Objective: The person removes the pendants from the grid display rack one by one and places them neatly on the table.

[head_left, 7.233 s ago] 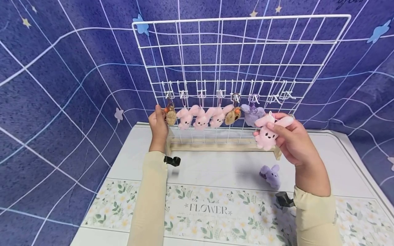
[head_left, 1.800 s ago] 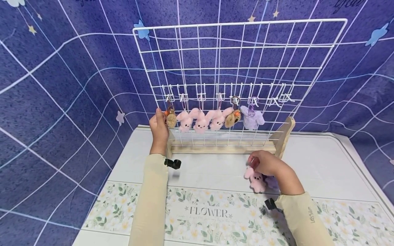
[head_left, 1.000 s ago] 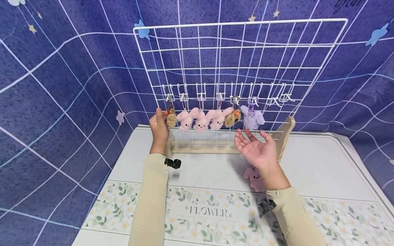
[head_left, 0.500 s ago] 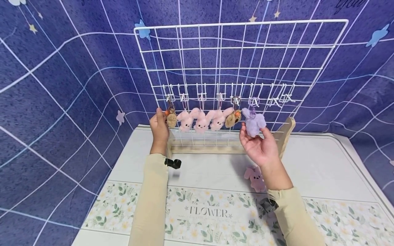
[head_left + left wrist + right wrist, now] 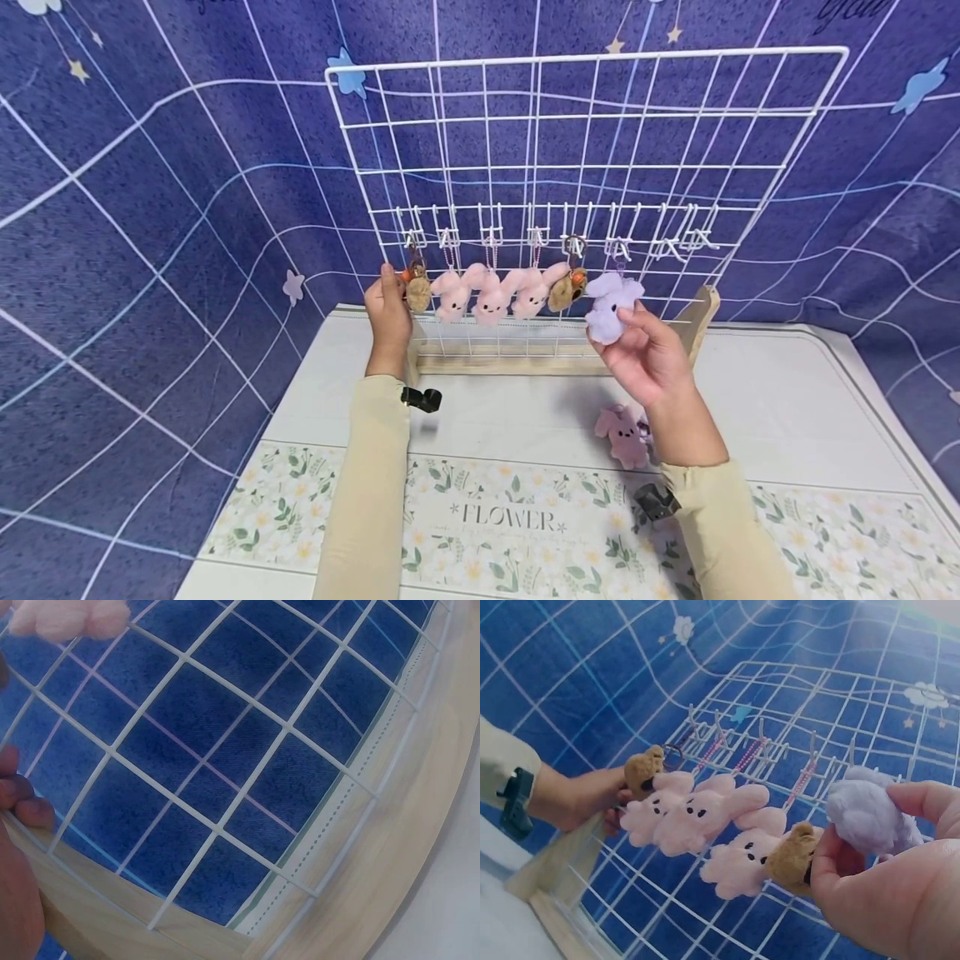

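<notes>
My right hand (image 5: 648, 354) pinches a purple bunny plush keychain (image 5: 609, 310), which hangs from a hook on the white wire grid rack (image 5: 585, 171). One dark eye of this bunny faces the head camera. At the rack's left edge, my left hand (image 5: 388, 315) grips the side of the frame; curled fingers (image 5: 34, 811) show there in the left wrist view. Between the hands hang three pink bunny plush keychains (image 5: 491, 298), with a brown plush keychain (image 5: 418, 292) on their left and another brown plush keychain (image 5: 564, 292) on their right.
A pink bunny keychain (image 5: 624, 437) lies on the table below my right forearm, with a bit of purple beside it. Two hooks (image 5: 697, 240) at the right carry nothing. The rack has a wooden base (image 5: 510, 365). A floral mat strip (image 5: 450, 508) crosses the table.
My right hand has laid a pink bunny keychain on the table, risen to the hanging purple bunny, taken hold of it and turned its face forward. My left hand stays put.
</notes>
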`<state>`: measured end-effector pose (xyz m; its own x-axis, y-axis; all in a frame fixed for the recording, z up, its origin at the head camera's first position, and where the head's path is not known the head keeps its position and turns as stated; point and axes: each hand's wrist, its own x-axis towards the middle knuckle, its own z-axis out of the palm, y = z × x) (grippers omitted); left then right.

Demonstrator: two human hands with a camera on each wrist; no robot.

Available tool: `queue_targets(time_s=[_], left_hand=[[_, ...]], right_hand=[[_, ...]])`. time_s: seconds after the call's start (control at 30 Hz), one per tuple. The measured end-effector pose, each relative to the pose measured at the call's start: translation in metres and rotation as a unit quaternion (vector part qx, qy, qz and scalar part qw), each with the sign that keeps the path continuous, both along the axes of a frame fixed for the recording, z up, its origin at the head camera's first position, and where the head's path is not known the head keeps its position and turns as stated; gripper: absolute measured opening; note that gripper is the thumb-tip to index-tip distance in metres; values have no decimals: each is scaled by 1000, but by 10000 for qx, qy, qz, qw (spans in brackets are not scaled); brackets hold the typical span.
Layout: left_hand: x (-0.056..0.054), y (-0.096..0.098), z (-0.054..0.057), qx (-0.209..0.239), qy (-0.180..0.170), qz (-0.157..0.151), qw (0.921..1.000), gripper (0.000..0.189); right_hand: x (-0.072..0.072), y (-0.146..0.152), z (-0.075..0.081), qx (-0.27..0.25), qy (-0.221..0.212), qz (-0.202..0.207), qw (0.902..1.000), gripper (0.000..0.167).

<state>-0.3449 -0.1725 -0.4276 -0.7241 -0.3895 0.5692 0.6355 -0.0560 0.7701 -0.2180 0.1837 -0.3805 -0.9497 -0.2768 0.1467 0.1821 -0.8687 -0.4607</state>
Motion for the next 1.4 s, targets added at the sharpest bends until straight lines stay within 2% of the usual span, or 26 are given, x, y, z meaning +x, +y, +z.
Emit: queue_targets(time_s=[0.17,0.33,0.5,0.67,0.83,1.1,1.4], left_hand=[[0,0,0,-7,-43,30,10000,55],[1,0,0,16,-134,121,9998,54],[3,0,1,-46,-214,166,9996,55],[3,0,1,-35,-207,156,9997,55],[3,1,2,-49,-109,142,9998,54],[2,0,2,-154,-118,221,9996,54],[1,0,1,-87,-123,142,9998,54]], right_hand=[[6,0,4,513,474,-73,9975,39],[9,-2,6,1042,903,-184,9903,53],[13,-6,9,1609,1184,-541,9783,61],[17,-9,14,1995,1315,-954,9663,76],[21,-9,20,2030,1270,-1112,9645,78],[24,-7,22,2052,1391,-1048,9631,76],[27,-6,23,2246,1568,-1091,9555,69]])
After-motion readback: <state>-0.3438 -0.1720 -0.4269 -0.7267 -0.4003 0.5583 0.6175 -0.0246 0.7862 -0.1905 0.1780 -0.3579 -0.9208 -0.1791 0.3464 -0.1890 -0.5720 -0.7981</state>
